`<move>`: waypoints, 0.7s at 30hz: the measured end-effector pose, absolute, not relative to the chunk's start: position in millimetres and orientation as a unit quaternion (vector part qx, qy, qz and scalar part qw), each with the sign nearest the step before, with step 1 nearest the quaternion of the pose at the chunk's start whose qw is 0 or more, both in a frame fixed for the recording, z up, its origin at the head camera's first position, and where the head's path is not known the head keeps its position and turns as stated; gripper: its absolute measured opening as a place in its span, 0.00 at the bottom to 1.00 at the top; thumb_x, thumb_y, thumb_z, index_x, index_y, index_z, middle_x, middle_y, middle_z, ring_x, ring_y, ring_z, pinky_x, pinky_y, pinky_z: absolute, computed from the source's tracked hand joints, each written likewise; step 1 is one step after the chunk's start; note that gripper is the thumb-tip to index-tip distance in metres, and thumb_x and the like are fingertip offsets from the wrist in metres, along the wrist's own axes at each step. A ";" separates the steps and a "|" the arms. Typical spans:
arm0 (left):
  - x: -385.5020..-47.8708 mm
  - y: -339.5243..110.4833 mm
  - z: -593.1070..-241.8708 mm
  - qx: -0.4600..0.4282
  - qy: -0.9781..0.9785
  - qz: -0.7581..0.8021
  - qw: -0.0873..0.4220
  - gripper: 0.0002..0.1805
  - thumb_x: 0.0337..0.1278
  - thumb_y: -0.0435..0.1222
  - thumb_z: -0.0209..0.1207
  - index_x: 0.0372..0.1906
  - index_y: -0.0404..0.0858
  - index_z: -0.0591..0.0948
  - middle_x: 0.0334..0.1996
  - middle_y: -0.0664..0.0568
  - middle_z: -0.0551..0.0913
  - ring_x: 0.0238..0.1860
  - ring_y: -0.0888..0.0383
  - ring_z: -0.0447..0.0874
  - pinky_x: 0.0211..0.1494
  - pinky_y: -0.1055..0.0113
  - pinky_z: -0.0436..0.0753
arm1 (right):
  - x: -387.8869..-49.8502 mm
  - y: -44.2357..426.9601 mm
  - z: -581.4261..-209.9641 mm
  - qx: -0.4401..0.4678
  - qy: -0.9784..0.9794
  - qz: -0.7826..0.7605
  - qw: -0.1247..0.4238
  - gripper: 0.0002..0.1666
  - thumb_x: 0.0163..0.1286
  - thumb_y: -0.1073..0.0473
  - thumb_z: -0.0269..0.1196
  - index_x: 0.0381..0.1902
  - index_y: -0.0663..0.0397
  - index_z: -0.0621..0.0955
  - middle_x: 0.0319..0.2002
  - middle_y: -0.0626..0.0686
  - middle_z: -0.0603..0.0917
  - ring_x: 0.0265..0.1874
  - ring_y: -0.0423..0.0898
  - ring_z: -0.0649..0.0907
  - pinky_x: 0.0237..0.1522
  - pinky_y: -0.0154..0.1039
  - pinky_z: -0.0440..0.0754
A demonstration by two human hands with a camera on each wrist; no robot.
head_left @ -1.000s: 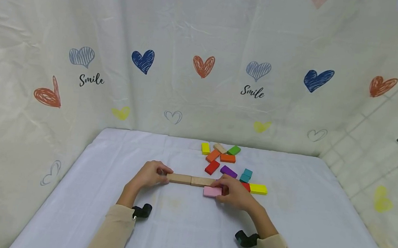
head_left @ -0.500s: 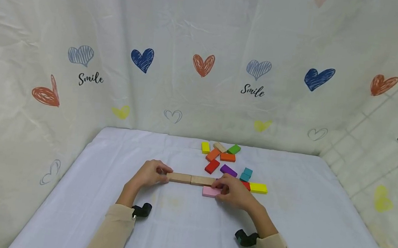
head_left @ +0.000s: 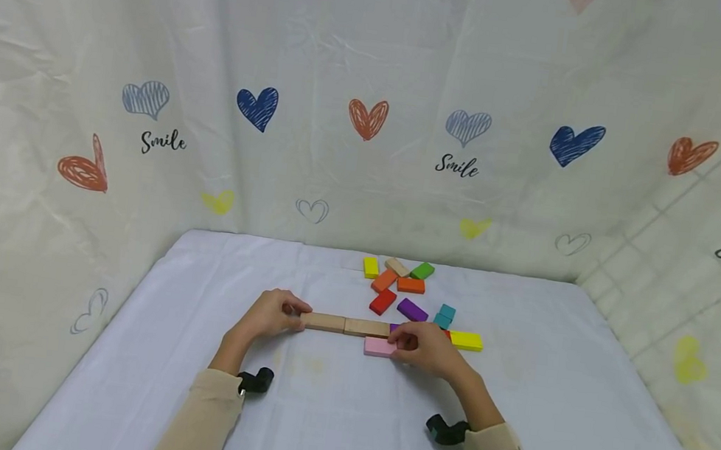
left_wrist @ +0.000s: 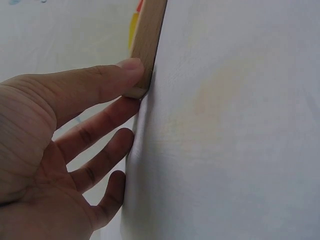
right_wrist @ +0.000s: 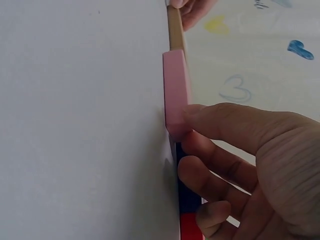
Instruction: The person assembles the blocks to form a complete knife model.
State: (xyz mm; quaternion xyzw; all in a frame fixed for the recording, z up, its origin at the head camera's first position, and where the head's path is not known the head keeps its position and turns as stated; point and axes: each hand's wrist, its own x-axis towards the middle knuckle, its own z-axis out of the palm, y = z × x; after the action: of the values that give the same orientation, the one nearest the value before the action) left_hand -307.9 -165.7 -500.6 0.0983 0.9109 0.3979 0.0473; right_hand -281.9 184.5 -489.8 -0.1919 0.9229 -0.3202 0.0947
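Observation:
A row of wooden blocks lies across the white-clothed table. My left hand (head_left: 273, 313) pinches the outer end of the leftmost plain wood block (head_left: 325, 322) between thumb and index finger. A second plain wood block (head_left: 366, 328) meets it end to end. In front of the row lies a pink block (head_left: 378, 347), its right end pinched by my right hand (head_left: 429, 348). That hand hides part of the row in the head view. The right wrist view shows a dark blue or purple block (right_wrist: 186, 195) and a red block (right_wrist: 190, 227) there. A yellow block (head_left: 467, 341) ends the row.
Behind the row lie loose blocks: a purple one (head_left: 412, 310), a red one (head_left: 382, 302), teal pieces (head_left: 444, 317) and two orange ones, one of them (head_left: 411, 285) lying crosswise. Farther back are yellow (head_left: 371, 268), plain wood (head_left: 397, 267) and green (head_left: 423, 271) blocks. A heart-printed curtain (head_left: 365, 181) stands behind.
The pink block has shifted very slightly left along the row. My right fingers have moved a little, so a sliver of the purple block in the row now shows. My left hand keeps its place.

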 end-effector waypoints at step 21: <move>-306.9 -165.4 -501.3 0.094 0.910 0.400 0.050 0.16 0.49 0.31 0.76 0.44 0.50 0.92 0.36 0.57 0.86 0.39 0.57 0.74 0.41 0.64 0.73 | -277.9 172.8 -489.5 -0.167 0.928 -0.323 0.078 0.10 0.63 0.58 0.74 0.42 0.43 0.87 0.29 0.44 0.80 0.33 0.43 0.77 0.36 0.31 0.78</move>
State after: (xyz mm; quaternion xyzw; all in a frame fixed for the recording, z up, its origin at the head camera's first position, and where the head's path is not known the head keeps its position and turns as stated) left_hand -306.9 -165.4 -501.3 0.0941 0.9104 0.3997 0.0500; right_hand -277.9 172.8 -489.5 -0.1672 0.9281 -0.3235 0.0779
